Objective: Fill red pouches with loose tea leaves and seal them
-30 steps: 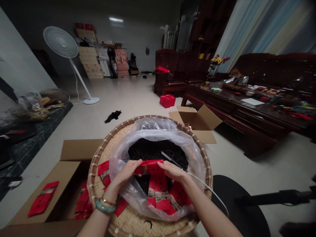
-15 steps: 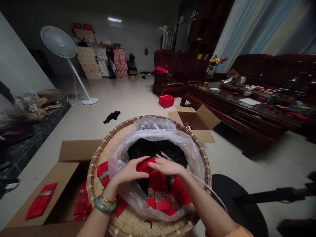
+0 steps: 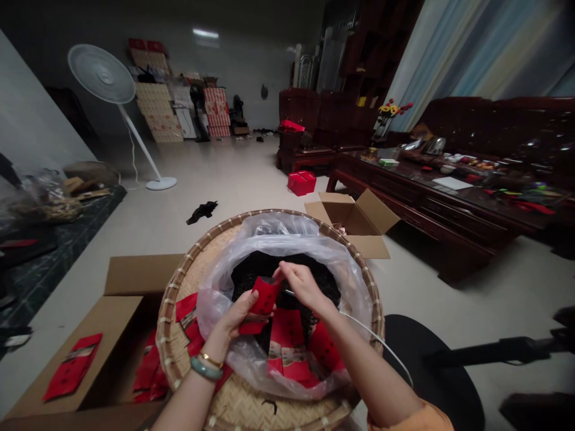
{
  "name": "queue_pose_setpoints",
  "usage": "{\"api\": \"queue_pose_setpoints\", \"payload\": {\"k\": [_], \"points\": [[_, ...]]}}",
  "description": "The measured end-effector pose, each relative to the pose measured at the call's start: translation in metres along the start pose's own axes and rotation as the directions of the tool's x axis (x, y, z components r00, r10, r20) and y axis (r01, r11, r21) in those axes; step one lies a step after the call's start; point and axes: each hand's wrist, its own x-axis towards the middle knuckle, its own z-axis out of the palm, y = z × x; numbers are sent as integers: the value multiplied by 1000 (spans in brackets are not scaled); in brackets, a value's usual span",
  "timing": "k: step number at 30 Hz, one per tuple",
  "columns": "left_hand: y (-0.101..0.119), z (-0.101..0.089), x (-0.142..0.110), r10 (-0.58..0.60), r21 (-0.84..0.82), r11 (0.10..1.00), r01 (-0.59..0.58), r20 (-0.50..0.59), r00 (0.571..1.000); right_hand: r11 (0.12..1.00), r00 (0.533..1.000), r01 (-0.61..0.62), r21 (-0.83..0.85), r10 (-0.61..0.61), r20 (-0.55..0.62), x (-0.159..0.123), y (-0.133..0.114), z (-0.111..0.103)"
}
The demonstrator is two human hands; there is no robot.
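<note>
Red packet (image 3: 263,297) — left hand (image 3: 237,320) gripping, right hand (image 3: 303,286) pinched at its mouth — held over dark leaves (image 3: 251,269) (spills stay bagged).

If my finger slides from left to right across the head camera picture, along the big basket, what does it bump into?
Cardboard box → round woven basket → left hand → red packet → right hand → round black seat

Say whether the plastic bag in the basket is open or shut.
Open: the clear plastic bag spreads wide across the woven basket, showing dark contents.
</note>
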Motion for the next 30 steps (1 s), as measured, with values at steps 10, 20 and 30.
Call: {"api": "queue_pose_setpoints", "payload": {"k": [10, 20, 30], "points": [[3, -2, -3, 78, -114, 991, -65, 116, 990, 622, 948, -223, -751, 319, -18, -36, 55, -14], [1, -9, -2, 131, -136, 985, -107, 183, 974, 700, 980, -197, -686, 115, -165, -37, 70, -23], [-7, -27, 2, 111, -126, 987, -97, 109, 988, 753, 938, 16, -658, 217, 271, 15, 28, 52]]}}
